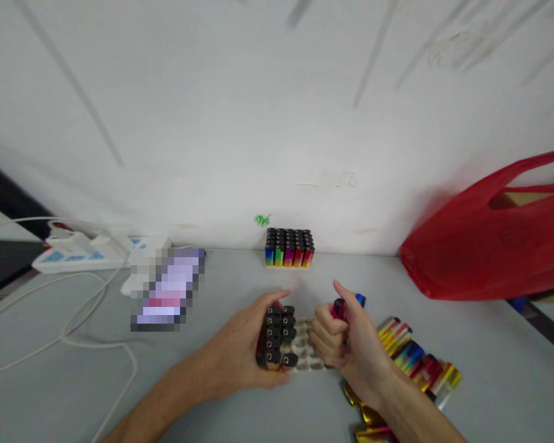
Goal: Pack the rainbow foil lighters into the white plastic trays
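My left hand [235, 347] is curved around the left end of a pale tray [303, 357] with round holes, gripping it along with the black-topped lighters [273, 332] that stand there in two columns. Over the tray's right part, my right hand [351, 344] is closed on a red lighter [338, 308], its dark top poking out above the curled fingers. A blue end [361, 300] shows behind the right thumb; whether the hand holds it I cannot tell. Beside my right wrist lie loose shiny lighters [409, 357] in several colours, partly covered by the forearm.
A full block of coloured lighters [289, 249] stands against the wall. To the right is a red plastic bag [484, 240]. On the left are a blurred phone [170, 289], a white power strip [83, 255] and loose white cables [96, 344] across the grey table.
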A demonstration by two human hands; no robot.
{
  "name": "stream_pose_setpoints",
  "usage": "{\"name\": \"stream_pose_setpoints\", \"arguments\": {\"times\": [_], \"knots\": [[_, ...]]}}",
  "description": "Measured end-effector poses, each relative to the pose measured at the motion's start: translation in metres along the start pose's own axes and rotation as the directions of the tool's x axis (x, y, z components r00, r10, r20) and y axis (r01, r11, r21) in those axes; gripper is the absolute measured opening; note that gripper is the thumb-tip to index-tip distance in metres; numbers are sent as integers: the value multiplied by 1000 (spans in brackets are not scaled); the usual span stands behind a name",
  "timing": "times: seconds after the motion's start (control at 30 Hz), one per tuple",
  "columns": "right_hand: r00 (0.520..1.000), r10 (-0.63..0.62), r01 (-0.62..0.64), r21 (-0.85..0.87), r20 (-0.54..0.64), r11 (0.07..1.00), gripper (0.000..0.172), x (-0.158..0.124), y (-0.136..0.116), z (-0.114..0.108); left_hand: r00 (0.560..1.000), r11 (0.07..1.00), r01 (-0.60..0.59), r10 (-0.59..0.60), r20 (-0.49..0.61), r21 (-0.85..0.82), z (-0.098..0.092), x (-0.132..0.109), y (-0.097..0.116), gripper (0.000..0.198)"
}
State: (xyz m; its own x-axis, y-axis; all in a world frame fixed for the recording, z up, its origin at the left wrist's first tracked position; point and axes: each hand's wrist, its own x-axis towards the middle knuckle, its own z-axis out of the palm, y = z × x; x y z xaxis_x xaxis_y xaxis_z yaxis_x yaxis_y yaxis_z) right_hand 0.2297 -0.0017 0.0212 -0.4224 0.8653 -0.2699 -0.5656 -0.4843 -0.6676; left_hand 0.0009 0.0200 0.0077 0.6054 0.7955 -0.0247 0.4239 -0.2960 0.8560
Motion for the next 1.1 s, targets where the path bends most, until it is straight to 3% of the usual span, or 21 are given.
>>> {"name": "stream_pose_setpoints", "arguments": {"times": [0.27,0.47,0.6,0.77,0.87,0.93,1.03,1.1], "knots": [[996,-44,42,-17,-83,999,57,-3,2,7,1000,1000,-6,6,-7,12,0,0,-1,114],[996,-38,36,-30,-79,999,53,-8,4,11,1000,1000,3,-3,7,-6,0,1,-2,114],[994,-43,45,21,-100,999,58,-6,3,9,1000,1000,8,-8,13,-3,0,2,-1,115],[1000,-10,8,78,19,997,68,-3,-1,8,1000,1000,-2,2,-9,11,0,1,1,112],[997,-67,67,-6,-43,998,54,-5,0,12,1000,1000,-10,10,-11,28,0,1,0,113],[979,-182,170,-127,-88,977,44,-7,2,15,1000,1000,-16,16,3,22,-1,1,-3,113],[919,-391,345,-367,-57,864,34,-9,3,16,1000,1000,-27,27,-2,2,-1,1,-5,113],[886,-464,404,-518,16,754,29,-12,1,16,1000,1000,-25,25,-17,-3,0,1,-5,113]]}}
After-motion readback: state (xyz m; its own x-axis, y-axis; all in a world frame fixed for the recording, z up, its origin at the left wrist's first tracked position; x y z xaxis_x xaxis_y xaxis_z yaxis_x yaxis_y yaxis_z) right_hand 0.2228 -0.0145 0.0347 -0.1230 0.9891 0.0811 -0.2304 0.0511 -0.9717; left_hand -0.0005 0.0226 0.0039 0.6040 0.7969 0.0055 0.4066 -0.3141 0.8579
